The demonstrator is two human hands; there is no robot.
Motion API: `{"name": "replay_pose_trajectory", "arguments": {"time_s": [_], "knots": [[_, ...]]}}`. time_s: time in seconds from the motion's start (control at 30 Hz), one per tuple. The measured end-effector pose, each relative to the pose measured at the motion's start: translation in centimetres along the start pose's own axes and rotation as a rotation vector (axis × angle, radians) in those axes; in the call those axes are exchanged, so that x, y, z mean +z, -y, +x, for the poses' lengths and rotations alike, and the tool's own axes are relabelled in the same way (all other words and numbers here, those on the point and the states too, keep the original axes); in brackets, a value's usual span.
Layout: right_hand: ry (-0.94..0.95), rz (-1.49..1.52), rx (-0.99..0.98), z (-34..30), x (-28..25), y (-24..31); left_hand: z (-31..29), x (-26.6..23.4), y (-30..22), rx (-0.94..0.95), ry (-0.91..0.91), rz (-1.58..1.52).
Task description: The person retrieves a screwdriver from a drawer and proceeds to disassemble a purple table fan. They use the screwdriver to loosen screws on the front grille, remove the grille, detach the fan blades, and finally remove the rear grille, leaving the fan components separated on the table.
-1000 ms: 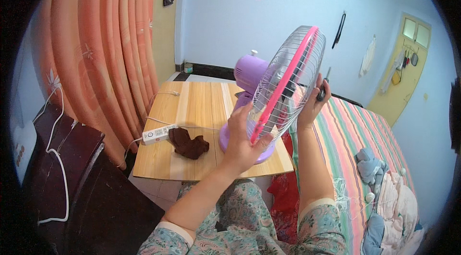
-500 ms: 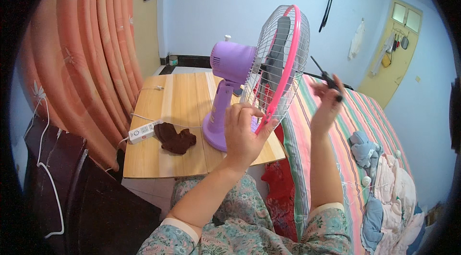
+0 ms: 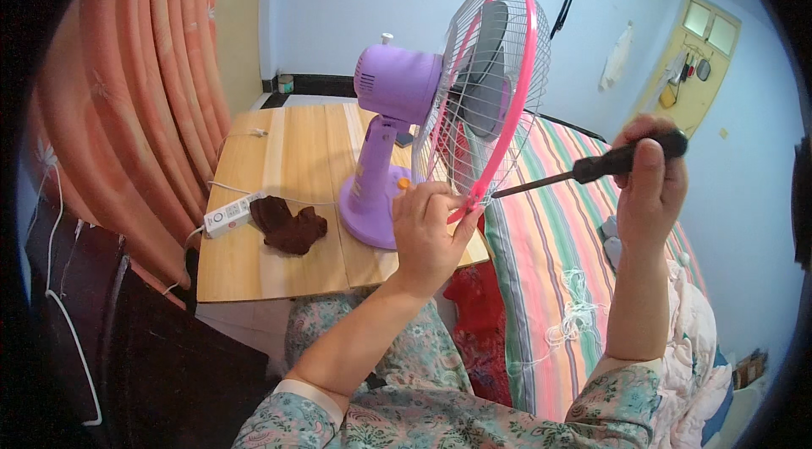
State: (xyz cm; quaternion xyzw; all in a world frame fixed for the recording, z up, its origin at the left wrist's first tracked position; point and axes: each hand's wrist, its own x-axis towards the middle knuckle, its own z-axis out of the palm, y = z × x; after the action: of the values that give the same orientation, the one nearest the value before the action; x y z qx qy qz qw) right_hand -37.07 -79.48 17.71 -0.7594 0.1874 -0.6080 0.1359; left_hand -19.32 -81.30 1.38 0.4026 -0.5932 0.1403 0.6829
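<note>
A purple desk fan stands on the wooden table, its wire cage ringed by a pink rim and turned to the right. My left hand pinches the bottom of that rim between thumb and fingers. In my right hand is a screwdriver with a black handle, held level. Its tip reaches the lower end of the rim, beside my left fingertips; whether it sits in a screw I cannot tell. Grey blades show through the wires.
On the wooden table lie a brown cloth and a white power strip with its cord. A bed with a striped sheet is to the right, bearing white string and crumpled bedding. An orange curtain hangs at left.
My right hand has swung the screwdriver from upright down to level, bringing its tip to the bottom of the pink rim. My left hand keeps its hold. The view has shifted slightly.
</note>
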Motion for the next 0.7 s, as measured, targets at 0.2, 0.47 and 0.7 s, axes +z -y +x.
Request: {"name": "replay_pose_trajectory", "arguments": {"time_s": [0.2, 0.47, 0.7], "knots": [[0.127, -0.239, -0.014, 0.2, 1.2, -1.2, -0.8, 0.3, 0.4, -0.005, 0.003, 0.002], [0.158, -0.294, 0.001, -1.3, 2.3, -1.2, -2.6, 0.8, 1.3, -0.013, 0.022, -0.001], [0.226, -0.384, -0.144, -2.7, 2.6, -2.4, -3.4, 0.9, 1.7, -0.014, 0.021, -0.002]]}}
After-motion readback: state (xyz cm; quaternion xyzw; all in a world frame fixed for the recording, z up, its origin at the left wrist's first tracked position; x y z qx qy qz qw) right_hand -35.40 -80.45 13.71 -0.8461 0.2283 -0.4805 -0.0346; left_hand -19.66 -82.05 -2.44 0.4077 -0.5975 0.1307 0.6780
